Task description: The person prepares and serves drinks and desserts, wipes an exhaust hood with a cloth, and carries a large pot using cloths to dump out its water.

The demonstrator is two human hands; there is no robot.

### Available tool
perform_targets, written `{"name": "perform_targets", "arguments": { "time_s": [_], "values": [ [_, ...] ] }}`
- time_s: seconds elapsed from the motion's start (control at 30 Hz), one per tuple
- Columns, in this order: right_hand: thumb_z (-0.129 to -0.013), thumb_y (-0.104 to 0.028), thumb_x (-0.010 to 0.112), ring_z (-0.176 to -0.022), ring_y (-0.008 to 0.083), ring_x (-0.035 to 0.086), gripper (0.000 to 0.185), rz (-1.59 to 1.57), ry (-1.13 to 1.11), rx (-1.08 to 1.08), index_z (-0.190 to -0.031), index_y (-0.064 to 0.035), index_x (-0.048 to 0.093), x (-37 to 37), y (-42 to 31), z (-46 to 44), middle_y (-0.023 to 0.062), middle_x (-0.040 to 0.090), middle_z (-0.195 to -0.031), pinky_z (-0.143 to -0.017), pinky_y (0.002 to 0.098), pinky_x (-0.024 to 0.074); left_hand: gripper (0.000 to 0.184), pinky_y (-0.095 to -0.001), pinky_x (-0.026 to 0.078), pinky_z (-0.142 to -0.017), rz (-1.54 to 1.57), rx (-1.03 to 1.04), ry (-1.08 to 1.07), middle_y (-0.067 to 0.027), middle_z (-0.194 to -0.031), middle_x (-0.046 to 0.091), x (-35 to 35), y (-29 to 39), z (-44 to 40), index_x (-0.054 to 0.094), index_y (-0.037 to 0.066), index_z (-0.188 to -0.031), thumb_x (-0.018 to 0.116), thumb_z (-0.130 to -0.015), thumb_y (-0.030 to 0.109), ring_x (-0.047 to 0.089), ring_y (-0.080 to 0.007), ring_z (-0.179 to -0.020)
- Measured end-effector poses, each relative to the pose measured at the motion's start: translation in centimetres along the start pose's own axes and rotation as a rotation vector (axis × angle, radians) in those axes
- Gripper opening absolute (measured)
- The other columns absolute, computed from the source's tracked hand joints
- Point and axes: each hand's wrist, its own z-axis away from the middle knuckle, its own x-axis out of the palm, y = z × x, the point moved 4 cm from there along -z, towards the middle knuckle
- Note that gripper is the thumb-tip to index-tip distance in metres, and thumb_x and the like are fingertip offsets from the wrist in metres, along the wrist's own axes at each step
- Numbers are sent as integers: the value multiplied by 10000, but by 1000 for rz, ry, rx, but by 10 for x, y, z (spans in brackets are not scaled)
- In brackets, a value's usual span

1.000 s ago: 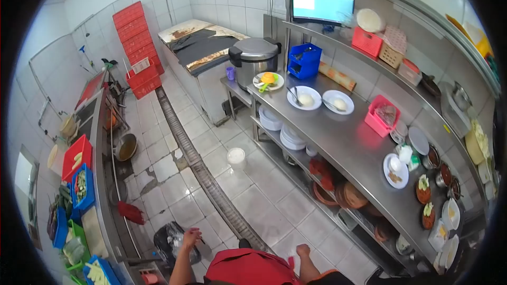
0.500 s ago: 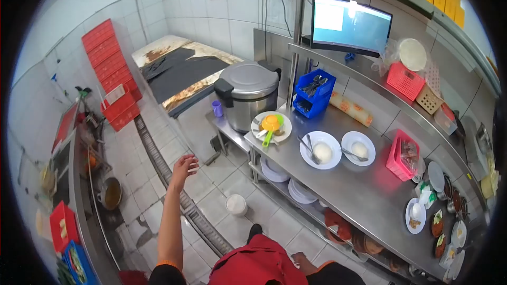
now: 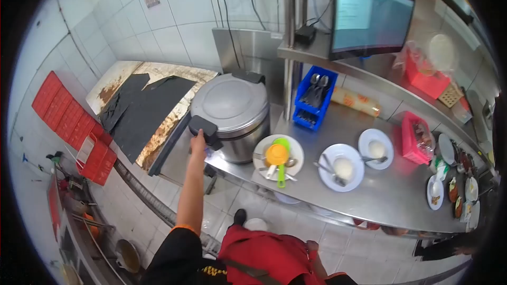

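Observation:
My left hand point(image 3: 198, 142) reaches forward to the black front latch of a large steel rice cooker point(image 3: 232, 105), whose lid is down. Its fingertips touch the latch, and the fingers are partly hidden behind the hand. Low beside the red apron, my right hand point(image 3: 312, 246) hangs near my body, small and blurred. Right of the cooker, a white plate point(image 3: 261, 161) holds an orange ladle or cup and a green-handled utensil. Two white bowls point(image 3: 327, 180) point(image 3: 364, 138) farther right each contain white rice and spoons.
A blue cutlery holder point(image 3: 316, 97), a pink basket point(image 3: 413, 150) and several dishes stand on the steel counter point(image 3: 296, 195). Above is a monitor point(image 3: 372, 17) on a shelf. Red crates point(image 3: 71, 111) are stacked at left. Dark clothing of another person shows at lower right.
The view has moved closer to the cooker and counter. My left hand has gone from open air above the floor to the cooker's latch; my right hand stays low.

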Motion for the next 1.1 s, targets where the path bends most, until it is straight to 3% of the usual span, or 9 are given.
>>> {"name": "perform_targets", "arguments": {
  "time_s": [0.27, 0.3, 0.53, 0.6, 0.7, 0.8, 0.9, 1.0, 1.1],
  "values": [
    [-845, -168, 457, -602, 218, 524, 181, -119, -227, 457, -991, -158, 563, 142, -19, 124, 78, 541, -745, -504, 391, 429, 288, -285, 478, -608, 155, 44, -331, -99, -704, 579, -8, 114, 17, 538, 20, -769, 542, -865, 291, 590, -172, -668],
    [-851, -198, 459, -638, 220, 559, 210, -619, 47, 791, -1038, -171, 551, 155, -33, 146, 74, 553, -774, -534, 378, 460, 292, -302, 498, -699, 231, 52, -430, -139, -789, 616, 2, 155, 20, 556, -5, -838, 516, -877, 282, 623, -199, -779],
    [-809, -218, 494, -624, 193, 569, 144, -898, 84, 244, -826, -81, 534, 225, -86, 153, 56, 558, -736, -573, 319, 486, 524, -403, 293, -1040, 679, -130, -1084, -339, -1246, 368, 43, 272, 14, 376, -164, -1165, 389, -907, 292, 349, -376, -1231],
    [-784, -240, 493, -645, 199, 589, 210, -81, 65, 285, -730, -45, 550, 211, -131, 162, 89, 575, -692, -607, 356, 493, 525, -411, 291, -1040, 722, -166, -1105, -351, -1246, 356, 39, 271, 12, 364, -174, -1166, 383, -906, 282, 343, -393, -1230],
    [-793, -264, 490, -690, 220, 610, 253, 570, 381, -323, -807, -34, 593, 231, -124, 188, 118, 597, -712, -667, 396, 484, 531, -420, 291, -1039, 735, -219, -1094, -361, -1250, 342, 29, 260, 12, 346, -183, -1174, 374, -904, 273, 332, -404, -1233],
    [-796, -298, 483, -845, 231, 609, 300, 639, -80, 176, -917, -63, 624, 234, -101, 199, 117, 626, -835, -746, 408, 463, 507, -422, 287, -1041, 730, -243, -1063, -344, -1247, 357, 20, 247, 14, 364, -159, -1171, 370, -902, 271, 343, -401, -1226],
    [-789, -318, 499, -930, 241, 573, 296, 930, -296, -96, -967, -112, 616, 213, -105, 225, 102, 613, -922, -764, 402, 449, 522, -429, 247, -1062, 722, -251, -1056, -345, -1278, 320, 10, 235, 23, 318, -156, -1207, 362, -900, 264, 312, -400, -1245],
    [-782, -337, 515, -1015, 250, 536, 308, 1037, -224, -168, -1017, -161, 608, 217, -119, 230, 87, 600, -1009, -782, 396, 436, 598, -421, 183, -1092, 819, -364, -946, -323, -1352, 212, 0, 203, 36, 154, -122, -1321, 323, -912, 281, 213, -375, -1298],
    [-769, -302, 548, -937, 241, 573, 305, 556, 20, 235, -1019, -134, 598, 212, -118, 212, 81, 611, -967, -742, 387, 477, 596, -369, 274, -1051, 589, -529, -520, -218, -1352, 285, -5, 148, 21, 196, -51, -1342, 384, -909, 314, 286, -302, -1273]
  ]
}}
